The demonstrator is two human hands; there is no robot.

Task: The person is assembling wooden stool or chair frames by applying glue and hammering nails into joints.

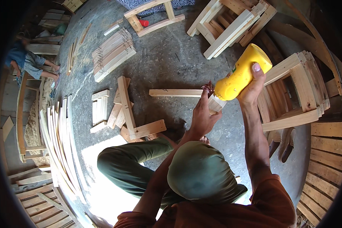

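One yellow bottle (239,76), tilted, in right hand (251,89) — left hand (202,120) holding wood (216,105)

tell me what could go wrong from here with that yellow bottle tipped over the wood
The yellow bottle, tipped down in the right hand, might drip onto the left hand, whose fingers are close to its lower end. The wood piece seems held by the left hand alone, so it could turn or slip if the bottle presses on it. The wooden frames beside the right forearm look close enough to be bumped.
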